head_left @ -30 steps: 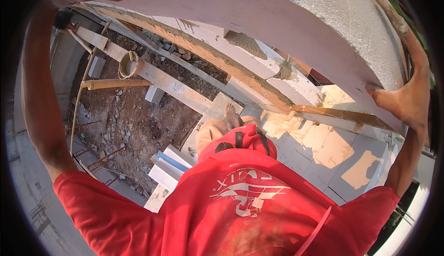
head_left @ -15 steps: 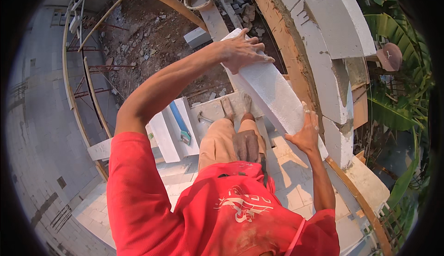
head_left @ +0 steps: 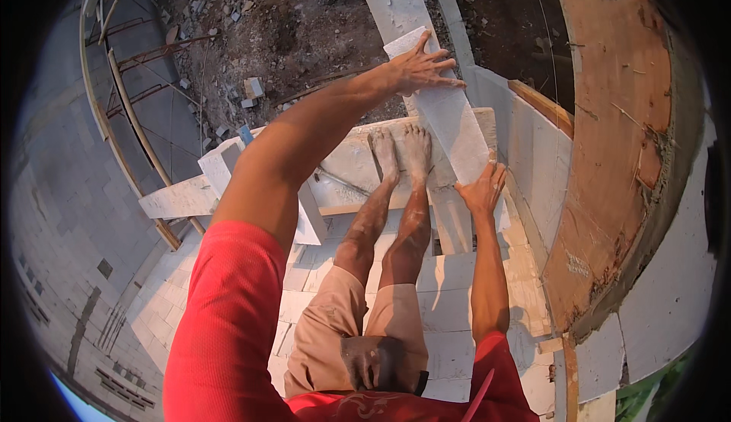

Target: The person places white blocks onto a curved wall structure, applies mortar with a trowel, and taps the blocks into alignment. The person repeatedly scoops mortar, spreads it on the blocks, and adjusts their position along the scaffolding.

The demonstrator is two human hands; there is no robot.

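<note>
Both my hands are on a long white aerated concrete block (head_left: pixel 454 126), which lies slantwise beside my bare feet, at the right part of the plank (head_left: pixel 346 151) I stand on. My left hand (head_left: pixel 426 68) grips its far end from above, with the fingers spread across it. At the near end, my right hand (head_left: pixel 483 187) clasps the block, the thumb on one side and the fingers on the other. Whether its underside rests on the plank is hidden. A hammer (head_left: pixel 344 183) lies left of my feet.
More white blocks (head_left: pixel 221 161) stand at the left of the plank, mostly behind my left arm. On the right runs a wooden board (head_left: pixel 601 163) with mortar along a block wall (head_left: pixel 662 300). Rubble-strewn ground (head_left: pixel 274 33) lies below, with metal scaffolding (head_left: pixel 152 56) at the left.
The block has gone down from chest height toward the plank, both hands still on it. My view has tipped forward, so my legs and feet show more fully.
</note>
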